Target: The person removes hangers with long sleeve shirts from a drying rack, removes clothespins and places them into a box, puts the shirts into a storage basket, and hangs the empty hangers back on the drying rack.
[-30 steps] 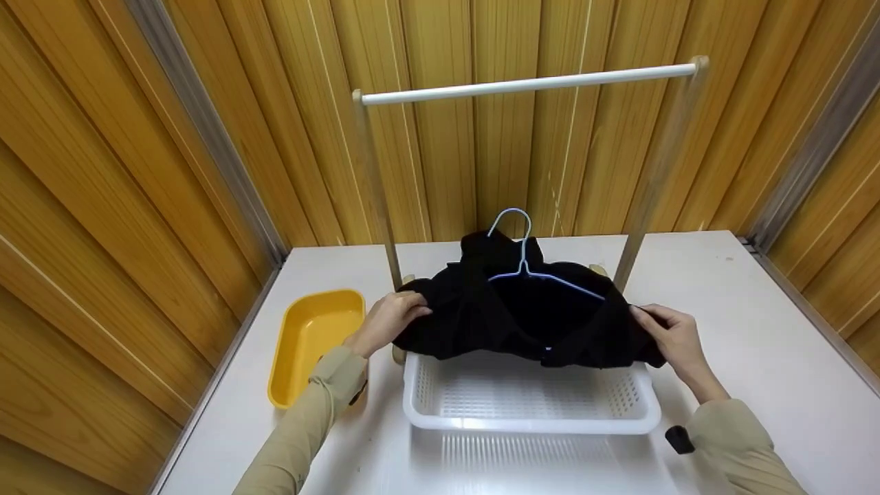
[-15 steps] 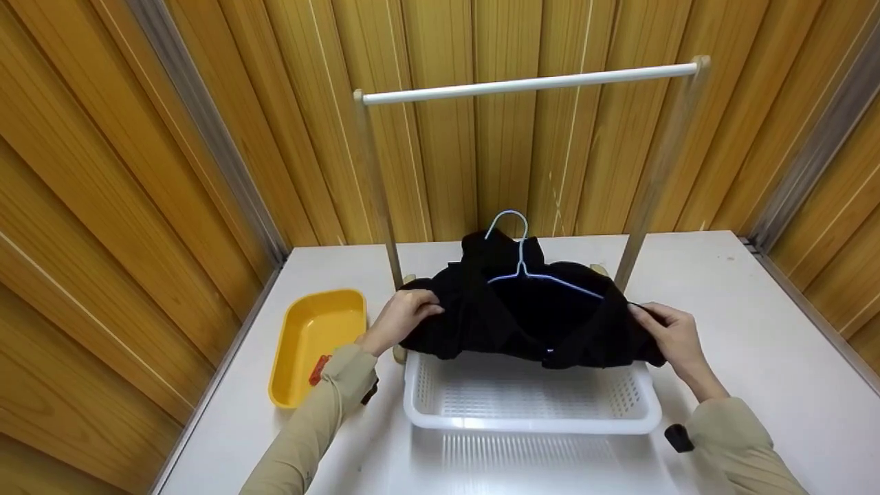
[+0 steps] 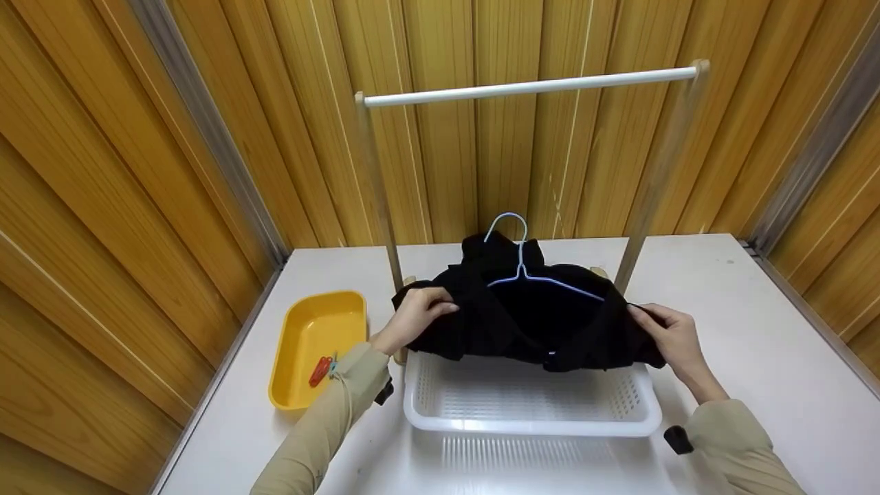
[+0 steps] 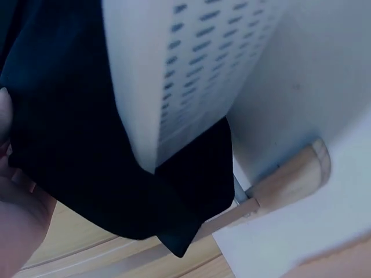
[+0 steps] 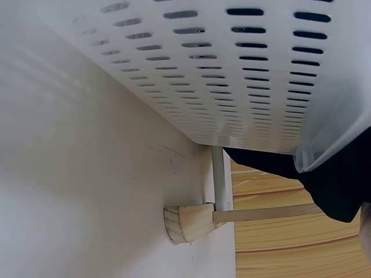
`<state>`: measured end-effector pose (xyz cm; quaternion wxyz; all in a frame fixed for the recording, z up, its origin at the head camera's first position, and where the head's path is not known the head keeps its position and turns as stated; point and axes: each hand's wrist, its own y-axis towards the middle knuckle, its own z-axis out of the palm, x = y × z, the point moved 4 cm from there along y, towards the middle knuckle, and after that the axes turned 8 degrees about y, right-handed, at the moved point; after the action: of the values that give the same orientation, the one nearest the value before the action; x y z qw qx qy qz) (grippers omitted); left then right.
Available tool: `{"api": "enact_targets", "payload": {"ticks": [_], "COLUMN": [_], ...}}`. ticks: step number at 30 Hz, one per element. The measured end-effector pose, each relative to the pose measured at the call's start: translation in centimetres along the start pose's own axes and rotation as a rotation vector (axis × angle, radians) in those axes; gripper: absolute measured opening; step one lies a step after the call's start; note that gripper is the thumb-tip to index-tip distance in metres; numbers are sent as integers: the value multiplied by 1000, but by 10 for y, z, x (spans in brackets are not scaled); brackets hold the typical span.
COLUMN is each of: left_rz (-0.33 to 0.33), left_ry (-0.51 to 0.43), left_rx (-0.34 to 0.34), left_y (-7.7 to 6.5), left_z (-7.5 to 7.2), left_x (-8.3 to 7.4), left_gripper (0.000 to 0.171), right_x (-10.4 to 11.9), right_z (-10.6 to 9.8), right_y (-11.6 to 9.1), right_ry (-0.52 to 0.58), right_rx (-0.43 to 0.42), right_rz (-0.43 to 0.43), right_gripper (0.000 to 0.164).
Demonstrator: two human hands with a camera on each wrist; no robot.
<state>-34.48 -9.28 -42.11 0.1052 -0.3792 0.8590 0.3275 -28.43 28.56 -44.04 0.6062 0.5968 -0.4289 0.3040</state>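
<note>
A black shirt (image 3: 467, 323) lies draped over the back part of a white basket (image 3: 533, 426). Its neck opening spreads around a light blue wire hanger (image 3: 522, 267), whose hook stands up above the collar. At the shirt's left shoulder, my left hand (image 3: 416, 317) pinches the cloth. My right hand (image 3: 677, 344) grips the cloth at the right end between thumb and fingers. In the left wrist view the shirt (image 4: 64, 127) hangs over the basket's perforated side (image 4: 191, 75), and only part of my left hand (image 4: 20, 214) shows. The hanger's arms are partly hidden inside the shirt.
Behind the basket stands a rack with a white bar (image 3: 529, 88) and wooden posts (image 3: 378, 192). A yellow tray (image 3: 302, 309) on the left holds red clips (image 3: 320, 371) and something bluish. Wood-patterned walls (image 3: 502, 158) enclose the white table (image 3: 756, 330).
My left hand has slid to the right along the shirt's left shoulder, uncovering the red clips in the tray. The hanger's hook has shifted slightly left. My right hand has stayed almost still.
</note>
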Motion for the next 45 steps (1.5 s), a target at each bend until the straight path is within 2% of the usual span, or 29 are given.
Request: {"api": "enact_targets", "payload": {"ticks": [3,6,11,16,19,23,30,38,45], "left_rz": [-45,-64,-111,-143,-129,-96,-53,-62,-22], "left_ry": [-63,-96,-119,-133,-125,-128,-123,-119,-132], "left_rx": [16,15,22,51,61,55,34,50,30], "left_y": [2,5,9,16,23,34,51,62,66], "left_z": [2,4,5,7,7,8,7,11,11], "left_x": [-2,-3,-7,-12,-16,-22,-34,-45,-53], "left_gripper": [13,14,14,15,15,13,14,14,14], "right_x": [-12,-24,-20,-2,7,10,12,14,20], "right_z": [-3,-8,-8,-1,3,4,3,6,10], "right_y": [2,5,5,1,-1,-2,0,0,1], "right_ry": [5,-6,-16,-6,-5,2,32,47,33], "right_rx": [-4,-14,-22,-15,-14,-17,11,26,70], "right_rz": [2,6,24,-6,-14,-6,-40,-62,-123], "right_gripper": [13,13,14,11,11,11,11,10,10]}}
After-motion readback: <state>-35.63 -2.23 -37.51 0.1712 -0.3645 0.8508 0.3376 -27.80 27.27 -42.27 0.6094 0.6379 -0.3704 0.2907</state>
